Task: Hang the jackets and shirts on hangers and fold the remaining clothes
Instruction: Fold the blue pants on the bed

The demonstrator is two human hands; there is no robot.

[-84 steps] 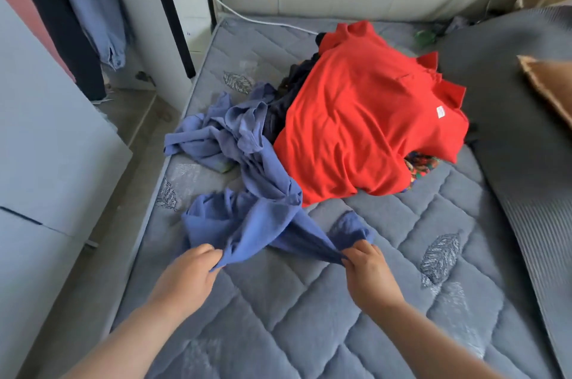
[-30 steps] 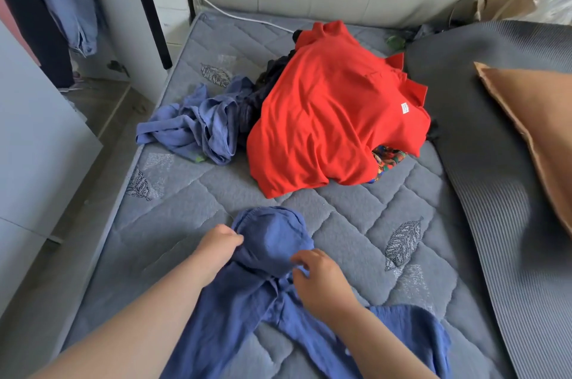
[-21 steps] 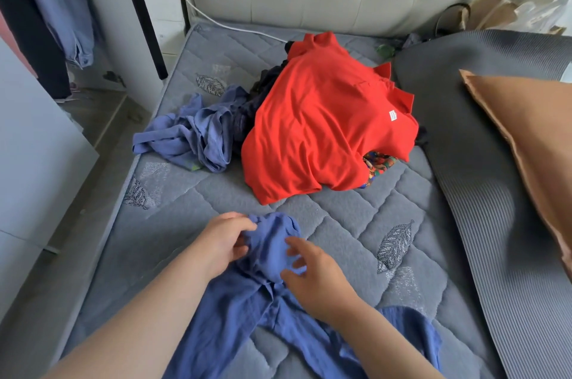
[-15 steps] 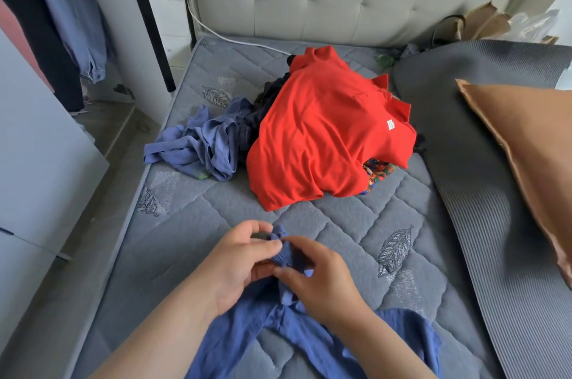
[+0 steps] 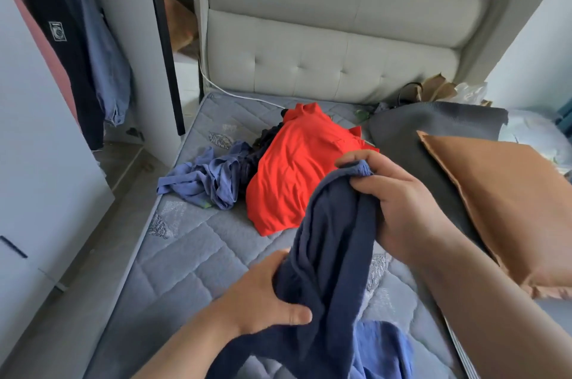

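Note:
I hold a blue garment (image 5: 328,258) bunched and lifted above the quilted mattress (image 5: 185,258). My right hand (image 5: 396,202) grips its upper end, fingers curled round the cloth. My left hand (image 5: 263,295) clasps the same garment lower down, thumb across the fabric. Its lower part trails off the bottom of the view. Behind my hands a red polo shirt (image 5: 297,174) lies over a pile of dark clothes (image 5: 263,143). A crumpled lighter blue garment (image 5: 207,180) lies to the left of that pile.
A brown pillow (image 5: 501,199) and a grey ribbed mat (image 5: 433,131) lie on the right. The tufted headboard (image 5: 325,69) stands at the back. Dark and blue clothes (image 5: 89,47) hang at the left beside a white wardrobe panel (image 5: 40,162). Floor runs along the bed's left edge.
Both hands gathered the blue garment on the mattress and lifted it up. My right hand rose to the upper end, my left slid lower. The view tilted upward.

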